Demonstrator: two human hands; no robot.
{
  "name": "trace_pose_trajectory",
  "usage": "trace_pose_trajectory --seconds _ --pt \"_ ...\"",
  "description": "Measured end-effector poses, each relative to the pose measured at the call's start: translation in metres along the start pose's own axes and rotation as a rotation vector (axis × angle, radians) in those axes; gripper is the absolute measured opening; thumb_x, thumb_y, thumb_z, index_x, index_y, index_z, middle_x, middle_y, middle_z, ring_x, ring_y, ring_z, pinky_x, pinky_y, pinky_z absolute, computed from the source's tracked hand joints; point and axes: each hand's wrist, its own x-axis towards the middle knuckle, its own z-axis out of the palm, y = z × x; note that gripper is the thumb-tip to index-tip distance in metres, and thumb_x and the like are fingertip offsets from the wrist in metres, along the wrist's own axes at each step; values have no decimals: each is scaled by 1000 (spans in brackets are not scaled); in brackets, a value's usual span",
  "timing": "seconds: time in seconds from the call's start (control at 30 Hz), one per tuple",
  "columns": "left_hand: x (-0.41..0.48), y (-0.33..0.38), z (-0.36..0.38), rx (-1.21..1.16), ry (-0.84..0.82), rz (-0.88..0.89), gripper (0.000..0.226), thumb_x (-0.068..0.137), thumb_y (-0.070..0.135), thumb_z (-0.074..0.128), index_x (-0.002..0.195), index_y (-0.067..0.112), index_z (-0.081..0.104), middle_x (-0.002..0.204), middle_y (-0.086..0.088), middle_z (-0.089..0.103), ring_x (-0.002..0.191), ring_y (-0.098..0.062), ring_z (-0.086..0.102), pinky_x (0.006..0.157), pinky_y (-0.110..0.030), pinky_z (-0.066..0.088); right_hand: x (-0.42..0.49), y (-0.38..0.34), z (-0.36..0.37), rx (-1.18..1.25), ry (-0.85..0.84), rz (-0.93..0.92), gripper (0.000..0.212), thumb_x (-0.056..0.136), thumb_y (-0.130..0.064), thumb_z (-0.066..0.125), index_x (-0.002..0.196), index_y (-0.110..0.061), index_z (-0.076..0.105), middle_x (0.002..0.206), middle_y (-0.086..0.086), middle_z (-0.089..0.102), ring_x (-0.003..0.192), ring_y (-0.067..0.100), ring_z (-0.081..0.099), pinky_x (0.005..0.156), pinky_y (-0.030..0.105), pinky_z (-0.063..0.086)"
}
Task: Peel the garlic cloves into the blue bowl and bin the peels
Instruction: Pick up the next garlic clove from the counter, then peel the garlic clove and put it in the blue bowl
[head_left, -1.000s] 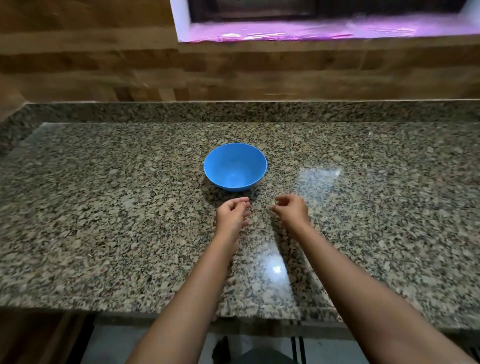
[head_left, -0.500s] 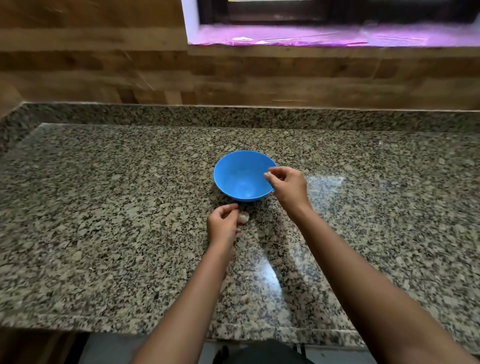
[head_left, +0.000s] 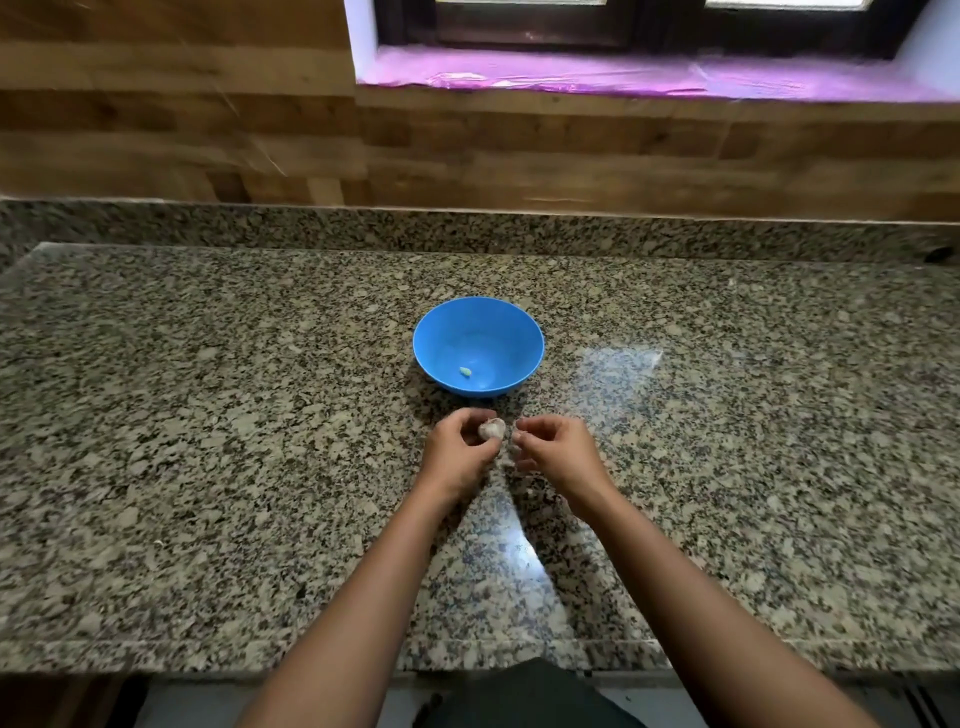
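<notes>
A blue bowl stands on the granite counter, with one small pale peeled clove lying inside near its bottom. Just in front of the bowl my left hand holds a whitish piece of garlic between curled fingers and thumb. My right hand sits right beside it, fingers curled, their tips close to the garlic. Whether the right fingers hold a bit of peel I cannot tell. No bin is in view.
The speckled granite counter stretches wide to both sides, with its front edge near my body. A wooden wall and a window sill covered in pink film run behind it. A tiny pale scrap lies at the left.
My right hand has come back from over the bowl to beside my left hand, and a peeled clove now lies in the bowl. My left hand has lifted the garlic.
</notes>
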Motion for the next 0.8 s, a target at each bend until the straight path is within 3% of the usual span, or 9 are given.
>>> trace_pose_trajectory --seconds 0.1,0.23,0.33,0.43,0.53,0.7,0.8 --pt "-8 4 2 -159 -82 15 28 79 0 70 101 17 64 96 -2 68 86 -11 65 72 -20 55 -2 2 2 39 -38 -15 10 85 -7 66 94 -2 68 85 14 70 72 18 65 70 30 55" --pt "-10 8 4 -189 -109 48 28 79 -1 69 100 18 66 98 -6 70 89 -14 68 78 -28 57 -6 2 2 34 1 -78 11 81 -15 71 88 -7 71 82 12 72 76 24 70 73 35 58" --pt "-11 9 4 -194 -116 63 27 79 -1 69 99 17 66 97 -8 70 87 -14 68 76 -26 56 -7 1 1 -108 46 -164 13 81 -17 72 89 -7 70 80 9 72 75 22 70 71 34 59" --pt "-14 9 2 -124 -140 84 27 80 1 69 104 14 66 92 -4 69 82 -9 66 71 -18 53 -9 -1 -1 -400 95 -273 15 83 -17 68 93 -7 70 80 5 70 72 16 67 69 31 57" --pt "-18 10 1 -126 -159 85 27 80 1 70 103 14 66 89 0 68 81 -8 65 71 -16 53 -11 -3 -3 -499 73 -297 12 83 -17 68 90 -7 67 76 3 66 67 14 62 63 26 53" --pt "-21 7 0 -168 -160 70 27 80 -1 69 101 16 65 94 -5 69 89 -15 67 78 -24 56 -13 -2 -7 -153 -8 -118 10 86 -12 65 91 -4 62 79 13 68 64 18 64 63 36 56" --pt "-20 2 -1 -135 -135 56 27 79 3 70 103 16 65 97 -5 69 92 -15 67 80 -26 56 -14 -2 -7 -44 -43 -59 11 88 -5 61 95 4 60 80 17 66 61 18 62 57 28 55"
